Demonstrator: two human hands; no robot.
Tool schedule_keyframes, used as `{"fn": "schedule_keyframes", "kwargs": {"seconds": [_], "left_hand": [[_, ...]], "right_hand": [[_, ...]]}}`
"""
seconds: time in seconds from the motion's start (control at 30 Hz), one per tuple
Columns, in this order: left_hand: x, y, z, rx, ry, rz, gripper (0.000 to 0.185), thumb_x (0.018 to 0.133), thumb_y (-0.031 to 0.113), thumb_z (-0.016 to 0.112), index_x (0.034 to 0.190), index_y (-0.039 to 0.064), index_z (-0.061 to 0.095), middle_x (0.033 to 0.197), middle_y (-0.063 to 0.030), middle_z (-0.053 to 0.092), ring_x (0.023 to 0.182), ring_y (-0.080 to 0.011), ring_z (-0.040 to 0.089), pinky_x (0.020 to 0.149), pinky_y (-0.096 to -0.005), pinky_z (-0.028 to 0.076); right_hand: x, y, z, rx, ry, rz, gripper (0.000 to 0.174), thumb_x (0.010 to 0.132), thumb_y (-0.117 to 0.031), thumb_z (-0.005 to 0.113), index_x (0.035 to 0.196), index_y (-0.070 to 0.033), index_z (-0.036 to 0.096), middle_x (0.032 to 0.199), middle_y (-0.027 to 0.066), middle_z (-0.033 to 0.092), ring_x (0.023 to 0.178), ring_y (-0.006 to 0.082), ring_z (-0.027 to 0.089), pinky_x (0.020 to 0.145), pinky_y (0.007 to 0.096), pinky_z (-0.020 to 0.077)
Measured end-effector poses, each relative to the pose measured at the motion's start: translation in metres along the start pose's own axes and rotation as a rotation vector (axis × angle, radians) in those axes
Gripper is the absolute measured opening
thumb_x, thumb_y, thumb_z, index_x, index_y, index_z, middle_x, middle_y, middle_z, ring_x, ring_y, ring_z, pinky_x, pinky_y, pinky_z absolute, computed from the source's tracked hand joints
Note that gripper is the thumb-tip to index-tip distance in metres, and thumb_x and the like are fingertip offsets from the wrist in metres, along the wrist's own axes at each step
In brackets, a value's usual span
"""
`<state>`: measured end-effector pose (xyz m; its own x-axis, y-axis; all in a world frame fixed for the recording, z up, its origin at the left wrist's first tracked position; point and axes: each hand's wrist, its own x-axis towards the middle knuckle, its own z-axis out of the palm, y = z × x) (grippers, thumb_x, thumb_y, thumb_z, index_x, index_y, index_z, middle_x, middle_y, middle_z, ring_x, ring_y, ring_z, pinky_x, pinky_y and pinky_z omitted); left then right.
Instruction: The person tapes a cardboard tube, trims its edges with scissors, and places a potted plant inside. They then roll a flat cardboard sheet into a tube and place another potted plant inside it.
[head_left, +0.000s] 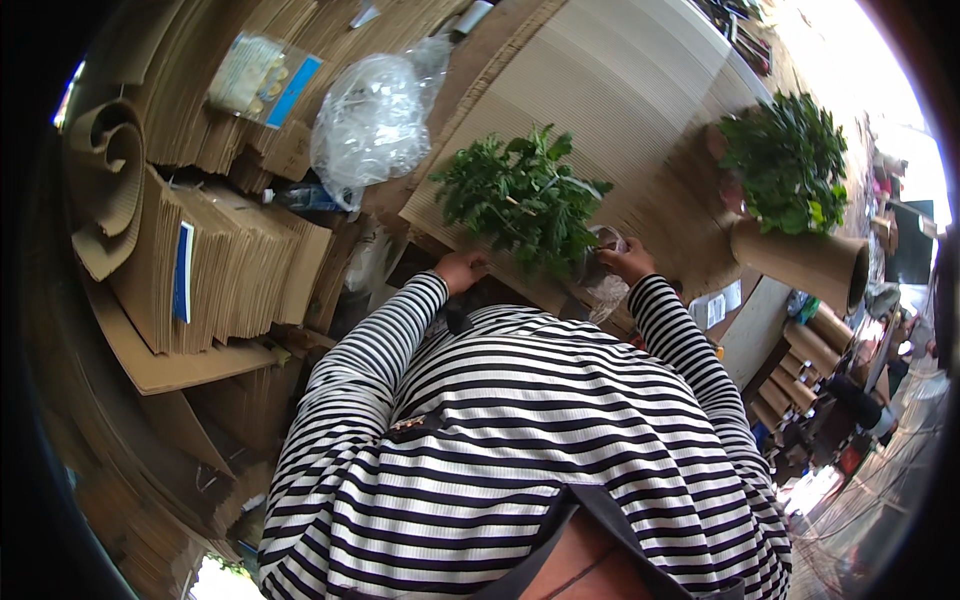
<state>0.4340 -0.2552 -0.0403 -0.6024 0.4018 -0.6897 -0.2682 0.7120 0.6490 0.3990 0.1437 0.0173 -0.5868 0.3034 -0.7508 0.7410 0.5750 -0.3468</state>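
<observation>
A leafy green bunch of herbs or vegetables (525, 199) lies on the near edge of a ribbed corrugated cardboard sheet (592, 82). At the lower right end of the bunch, my right hand (628, 261) grips crumpled clear plastic film (606, 291). Below the leaves on the left, my left hand (463, 272) hovers by the sheet's edge with bent fingers. Whether it pinches anything small is hard to see. A thin pale strip crosses the top of the bunch. The film partly hides the lower end of the bunch.
A second green bunch (787, 169) stands farther right, beside a brown cardboard tube (802, 262). Pinkish shapes beside that bunch are unclear. A clear plastic bag (375, 120) and a plastic bottle (311, 197) lie left. Stacked flat cardboard (225, 262) rises at far left.
</observation>
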Motion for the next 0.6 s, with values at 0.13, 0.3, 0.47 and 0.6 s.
{"fn": "schedule_keyframes", "kwargs": {"seconds": [0.13,0.3,0.47,0.6], "left_hand": [[-0.004,-0.004,-0.018,0.010,-0.064,0.069,0.047,0.092,0.032,0.066,0.132,0.008,0.062,0.106,-0.0164,0.074,0.095,-0.0317,0.071,0.085,-0.0395,0.055],[-0.006,-0.010,-0.031,-0.115,-0.099,0.050,0.036,0.092,0.033,0.066,0.118,0.009,0.069,0.107,-0.0155,0.073,0.098,-0.0318,0.070,0.087,-0.0410,0.054],[-0.013,-0.008,-0.049,-0.354,-0.185,-0.075,0.034,0.093,0.024,0.064,0.120,0.003,0.068,0.094,-0.0102,0.074,0.074,-0.0181,0.069,0.070,-0.0339,0.056],[-0.021,-0.014,-0.088,-0.590,-0.088,-0.157,0.024,0.095,0.016,0.062,0.113,0.002,0.068,0.081,-0.0093,0.072,0.060,-0.0134,0.061,0.056,-0.0272,0.051]], "right_hand": [[-0.022,-0.038,-0.001,-0.220,-0.004,0.100,0.089,0.069,-0.049,0.080,0.139,-0.001,0.052,0.132,0.0251,0.059,0.117,0.0334,0.061,0.100,0.0392,0.0506],[-0.044,-0.078,0.002,-0.345,-0.036,0.191,0.101,0.069,-0.057,0.075,0.147,-0.003,0.044,0.155,0.0328,0.031,0.139,0.0436,0.044,0.114,0.0434,0.0397],[-0.026,-0.057,0.007,-0.374,0.032,0.100,0.096,0.073,-0.052,0.081,0.148,-0.004,0.045,0.139,0.0263,0.055,0.122,0.0358,0.060,0.103,0.0417,0.0487],[-0.022,-0.043,0.011,-0.329,0.097,0.000,0.093,0.071,-0.051,0.081,0.143,0.000,0.050,0.130,0.0264,0.062,0.117,0.0357,0.063,0.100,0.0413,0.0494]]}}
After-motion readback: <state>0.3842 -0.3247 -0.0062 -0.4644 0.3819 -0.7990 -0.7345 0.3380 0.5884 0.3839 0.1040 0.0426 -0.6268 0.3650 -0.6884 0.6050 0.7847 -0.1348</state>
